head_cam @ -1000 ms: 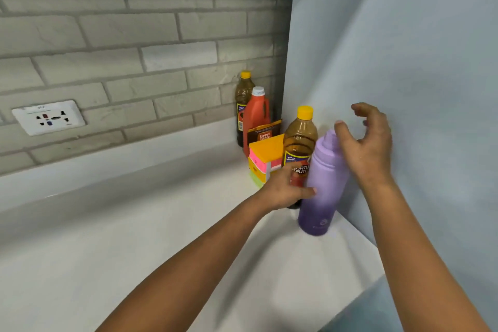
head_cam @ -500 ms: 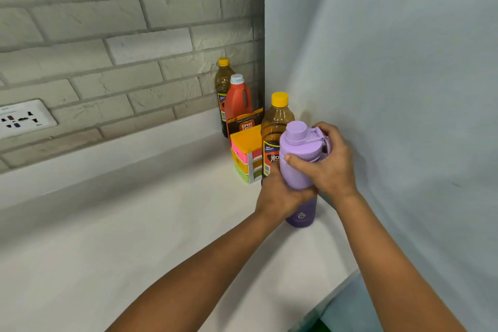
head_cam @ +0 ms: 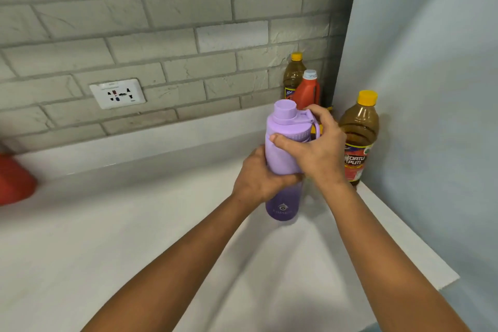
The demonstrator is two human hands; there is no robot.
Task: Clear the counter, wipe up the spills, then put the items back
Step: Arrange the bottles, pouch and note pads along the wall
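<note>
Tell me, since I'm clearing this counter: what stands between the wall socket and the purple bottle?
Nothing: the head view shows bare white counter between the socket and the purple bottle.

A red object (head_cam: 14,179) at the left is blurred and cut off by the frame edge. The purple bottle (head_cam: 283,153) hides most of whatever stands behind it. Its logo text is too small to read, as are the socket's (head_cam: 117,93) markings.
</note>
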